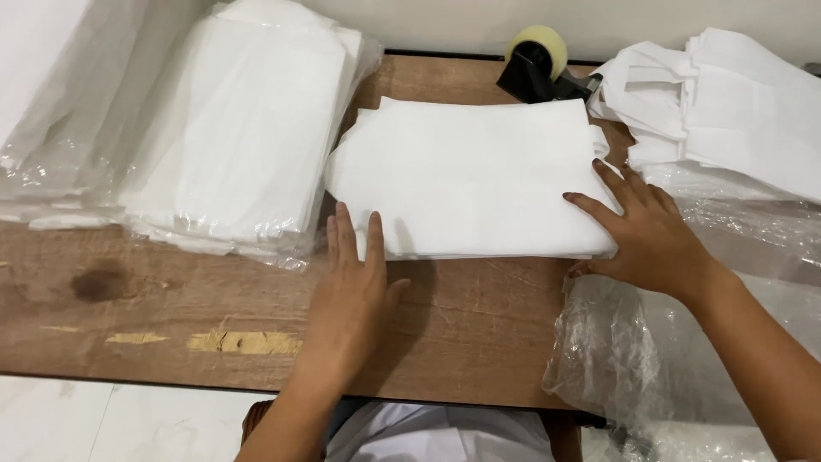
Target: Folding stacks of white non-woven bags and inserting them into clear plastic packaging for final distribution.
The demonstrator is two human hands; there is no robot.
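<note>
Folded white fabric stack (475,175) squared on surface (171,299); my left hand (351,295) and right hand (650,235) flat, fingers apart, nothing gripped; unbagged, loose bag (633,351) beside.

A folded cloth stack (470,175) lies mid-table (171,299). Left of it sit bagged cloths (239,137); behind it, a tape dispenser (537,62); far right, loose cloths (727,94); near right, plastic bags (633,351).

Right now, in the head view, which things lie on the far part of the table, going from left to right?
Bagged white stack → flat folded white stack → tape dispenser → loose white pile.
</note>
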